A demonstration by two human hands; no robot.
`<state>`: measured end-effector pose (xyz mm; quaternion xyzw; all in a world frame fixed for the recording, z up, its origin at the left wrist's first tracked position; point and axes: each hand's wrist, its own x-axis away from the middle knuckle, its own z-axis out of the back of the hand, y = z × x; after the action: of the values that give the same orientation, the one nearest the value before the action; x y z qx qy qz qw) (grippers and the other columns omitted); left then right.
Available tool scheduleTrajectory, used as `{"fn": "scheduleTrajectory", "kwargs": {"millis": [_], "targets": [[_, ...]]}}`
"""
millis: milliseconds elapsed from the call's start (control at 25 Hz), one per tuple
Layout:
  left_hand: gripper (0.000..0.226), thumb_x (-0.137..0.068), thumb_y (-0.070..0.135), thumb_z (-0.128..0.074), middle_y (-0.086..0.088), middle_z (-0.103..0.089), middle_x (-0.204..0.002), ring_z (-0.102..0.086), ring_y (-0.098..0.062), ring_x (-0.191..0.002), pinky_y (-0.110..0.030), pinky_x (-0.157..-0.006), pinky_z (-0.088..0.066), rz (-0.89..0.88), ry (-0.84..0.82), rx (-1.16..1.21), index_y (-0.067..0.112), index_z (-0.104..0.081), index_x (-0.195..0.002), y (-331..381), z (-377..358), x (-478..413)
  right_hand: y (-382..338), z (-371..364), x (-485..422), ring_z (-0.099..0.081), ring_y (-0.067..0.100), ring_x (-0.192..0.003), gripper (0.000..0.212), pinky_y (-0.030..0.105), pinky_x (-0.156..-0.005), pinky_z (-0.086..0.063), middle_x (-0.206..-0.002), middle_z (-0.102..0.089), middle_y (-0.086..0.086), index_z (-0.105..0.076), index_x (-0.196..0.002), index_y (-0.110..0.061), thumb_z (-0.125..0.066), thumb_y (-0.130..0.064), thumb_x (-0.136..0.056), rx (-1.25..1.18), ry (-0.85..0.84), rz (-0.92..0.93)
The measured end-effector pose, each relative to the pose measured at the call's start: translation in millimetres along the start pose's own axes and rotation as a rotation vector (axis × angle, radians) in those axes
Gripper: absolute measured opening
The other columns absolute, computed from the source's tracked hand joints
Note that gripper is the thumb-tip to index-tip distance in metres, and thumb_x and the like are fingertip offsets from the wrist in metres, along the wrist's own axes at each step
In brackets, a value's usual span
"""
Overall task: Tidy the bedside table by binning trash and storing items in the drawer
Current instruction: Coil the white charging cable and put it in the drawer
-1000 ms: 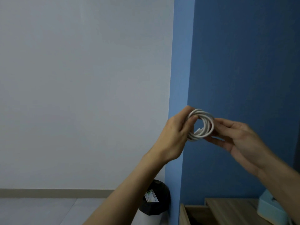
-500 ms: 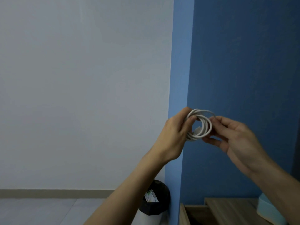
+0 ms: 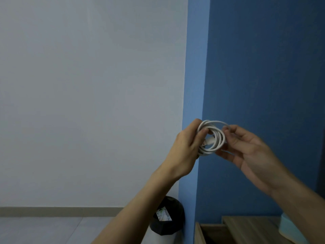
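A white cable (image 3: 217, 136) is wound into a small coil and held up in front of the blue wall. My left hand (image 3: 186, 148) grips the coil's left side with thumb and fingers. My right hand (image 3: 249, 150) pinches a strand at the coil's upper right with its fingertips. A plug end with a reddish tip shows inside the coil. Far below, the wooden bedside table (image 3: 251, 228) top shows at the bottom edge, with its open drawer (image 3: 207, 233) to the left.
A bin lined with a black bag (image 3: 168, 217) stands on the floor against the blue wall's corner, left of the drawer. A pale blue box (image 3: 288, 226) sits at the table's right end. A white wall fills the left half.
The coil has tilted and shifted slightly left. My right hand moved from cupping the coil's right side to pinching a strand at its top right.
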<state>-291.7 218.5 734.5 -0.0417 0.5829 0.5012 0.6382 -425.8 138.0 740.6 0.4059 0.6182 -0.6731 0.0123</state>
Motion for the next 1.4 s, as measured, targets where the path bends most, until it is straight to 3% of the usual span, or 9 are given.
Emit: {"fn": "scheduleTrajectory", "kwargs": {"millis": [200,440,560,720,880,1000,1120,1240,1400], "targets": [[0.020,-0.100,0.022,-0.039,0.007,-0.040,-0.062,-0.034,-0.012,-0.053,-0.024,-0.049,-0.032,-0.018,0.004,-0.081,0.009,-0.047,-0.086,2,0,0,-5,3,-1,-0.070,0.015,-0.078,0.061,0.019,-0.069,-0.054,-0.083,-0.072,0.004,-0.062,-0.092,-0.011,-0.087,-0.040,-0.045,0.065,-0.085,-0.082],[0.018,-0.099,0.024,-0.037,0.005,-0.042,-0.065,-0.036,-0.016,-0.056,-0.032,-0.054,-0.035,-0.043,-0.039,-0.093,0.012,-0.046,-0.091,4,-2,0,0,-2,-4,-0.066,0.010,-0.067,0.015,0.018,-0.061,-0.055,-0.070,-0.069,0.000,-0.056,-0.085,-0.011,-0.058,0.003,-0.079,0.051,0.072,-0.075],[0.020,-0.099,0.024,-0.038,0.007,-0.041,-0.064,-0.036,-0.011,-0.056,-0.030,-0.053,-0.035,-0.012,-0.041,-0.020,0.009,-0.047,-0.091,6,-2,-5,3,-9,-1,-0.066,0.011,-0.073,0.014,0.019,-0.065,-0.056,-0.079,-0.069,0.005,-0.058,-0.088,-0.009,-0.057,0.001,-0.079,-0.072,0.154,0.054],[0.019,-0.100,0.023,-0.039,0.002,-0.043,-0.064,-0.036,-0.008,-0.050,-0.021,-0.046,-0.034,0.032,-0.030,0.072,0.016,-0.051,-0.087,4,-2,-4,1,-13,2,-0.060,0.008,-0.061,0.043,0.017,-0.060,-0.052,-0.064,-0.065,0.000,-0.053,-0.101,-0.017,-0.066,-0.025,-0.061,-0.131,0.076,0.058],[0.022,-0.099,0.025,-0.040,0.000,-0.043,-0.065,-0.036,-0.011,-0.054,-0.027,-0.049,-0.033,0.017,0.022,0.030,0.021,-0.050,-0.079,1,-1,-3,6,-12,8,-0.057,0.006,-0.069,0.012,0.016,-0.068,-0.050,-0.072,-0.064,-0.005,-0.061,-0.090,-0.028,-0.065,-0.023,-0.080,0.070,-0.059,0.152],[0.022,-0.099,0.023,-0.039,0.005,-0.043,-0.063,-0.035,-0.014,-0.057,-0.030,-0.053,-0.033,0.001,0.020,-0.047,0.014,-0.047,-0.080,5,-2,-6,8,-10,12,-0.061,0.004,-0.084,0.020,0.016,-0.077,-0.051,-0.092,-0.066,-0.007,-0.070,-0.094,-0.030,-0.064,-0.016,-0.082,0.316,-0.119,0.280],[0.025,-0.100,0.023,-0.038,0.007,-0.041,-0.061,-0.034,-0.015,-0.056,-0.030,-0.054,-0.032,-0.029,0.011,-0.090,0.021,-0.042,-0.076,11,-4,-5,9,-11,12,-0.062,0.003,-0.095,0.021,0.011,-0.081,-0.047,-0.103,-0.064,-0.012,-0.069,-0.092,-0.041,-0.059,-0.050,-0.077,0.543,0.094,0.421],[0.020,-0.100,0.025,-0.037,0.001,-0.045,-0.063,-0.036,-0.019,-0.058,-0.035,-0.056,-0.034,-0.045,0.005,-0.170,0.020,-0.047,-0.083,11,-3,-5,7,-10,13,-0.045,-0.002,-0.114,0.011,0.000,-0.087,-0.035,-0.119,-0.044,-0.023,-0.067,-0.089,-0.040,-0.056,-0.042,-0.085,0.766,0.276,0.519],[0.018,-0.100,0.024,-0.036,0.006,-0.042,-0.059,-0.038,-0.021,-0.057,-0.038,-0.058,-0.037,-0.063,-0.009,-0.247,0.020,-0.044,-0.085,9,-3,-5,-5,-13,21,-0.058,-0.001,-0.097,0.020,0.007,-0.085,-0.041,-0.099,-0.066,-0.014,-0.066,-0.079,-0.035,-0.050,-0.032,-0.091,0.610,0.332,0.559]]}}
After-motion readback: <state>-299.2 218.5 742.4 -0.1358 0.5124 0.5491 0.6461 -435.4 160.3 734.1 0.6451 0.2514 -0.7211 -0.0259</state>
